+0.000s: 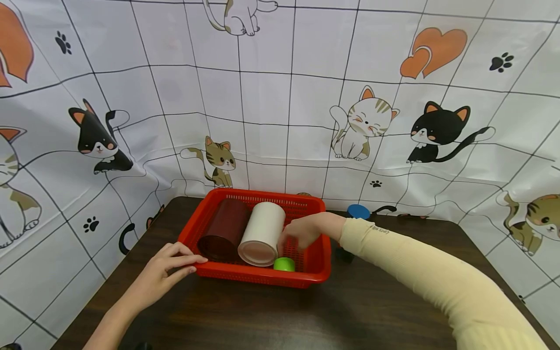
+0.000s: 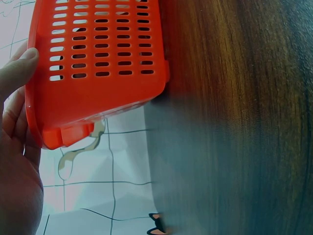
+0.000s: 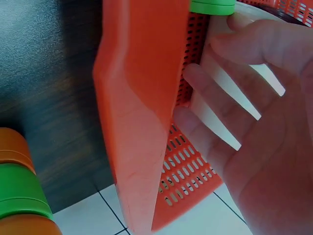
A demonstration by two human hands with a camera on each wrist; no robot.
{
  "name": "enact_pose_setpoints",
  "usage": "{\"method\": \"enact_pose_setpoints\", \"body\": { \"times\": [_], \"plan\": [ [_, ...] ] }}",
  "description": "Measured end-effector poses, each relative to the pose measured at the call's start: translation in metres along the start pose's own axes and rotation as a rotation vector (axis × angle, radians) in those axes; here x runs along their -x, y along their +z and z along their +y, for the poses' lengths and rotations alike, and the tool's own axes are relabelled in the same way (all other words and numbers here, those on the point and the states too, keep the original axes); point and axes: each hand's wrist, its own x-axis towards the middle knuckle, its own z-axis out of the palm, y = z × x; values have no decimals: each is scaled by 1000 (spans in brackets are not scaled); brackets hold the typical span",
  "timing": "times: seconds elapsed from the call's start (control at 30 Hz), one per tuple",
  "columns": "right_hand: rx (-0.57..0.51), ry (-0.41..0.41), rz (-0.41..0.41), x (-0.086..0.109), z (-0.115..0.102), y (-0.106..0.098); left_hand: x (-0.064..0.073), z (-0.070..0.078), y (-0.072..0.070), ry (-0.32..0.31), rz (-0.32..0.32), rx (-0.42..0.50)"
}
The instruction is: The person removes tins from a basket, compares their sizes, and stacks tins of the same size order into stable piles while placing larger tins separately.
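Observation:
A red plastic basket (image 1: 258, 275) stands on the dark wooden table. Inside it lie a maroon cylindrical canister (image 1: 228, 222) on the left and a white one (image 1: 264, 224) beside it. A small item with a bright green cap (image 1: 284, 264) sits at the front, right of the white canister. My left hand (image 1: 164, 270) grips the basket's front left rim, thumb on the outer wall. Reaching over the right side, my right hand (image 1: 302, 231) is down in the basket, its fingers (image 3: 215, 95) spread and slightly bent alongside the white canister, holding nothing visible.
Behind the right forearm, a blue round top (image 1: 358, 211) shows on the table. An orange and green rounded object (image 3: 22, 188) stands outside the basket in the right wrist view. A cat-printed white sheet (image 1: 262, 107) hangs around the table's back and sides.

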Motion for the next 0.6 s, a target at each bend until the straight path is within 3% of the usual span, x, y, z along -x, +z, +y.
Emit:
{"method": "enact_pose_setpoints", "body": {
  "times": [0.33, 0.5, 0.6],
  "plan": [
    [-77, -74, -20, -1, -3, -3, -1, 0, 1, 14, 8, 11],
    [-142, -95, -106, -8, -4, 2, -1, 0, 1, 15, 8, 14],
    [-128, -105, -171, -14, -4, 7, -1, 0, 1, 16, 8, 13]
  ]
}}
